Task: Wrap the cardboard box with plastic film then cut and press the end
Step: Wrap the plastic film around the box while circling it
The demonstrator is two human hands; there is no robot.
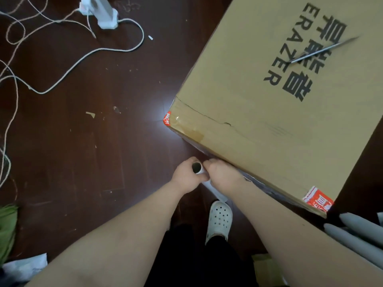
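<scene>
Gripping the film roll (199,172), the left hand (185,176) curls round its top; fingers of the right hand (222,176), beside the cardboard box (259,112), stay hidden, grip unclear.

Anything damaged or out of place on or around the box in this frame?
The cardboard box has a jagged tear near its taped corner. Scissors lie loose on its top, and paper scraps litter the floor.

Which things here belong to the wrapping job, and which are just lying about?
Job:
cardboard box
film roll, gripped by left hand and right hand
thin metal blades on the box, probably scissors

Lying about:
cables
power strip
cardboard scrap
green cloth
grey tubes
</scene>
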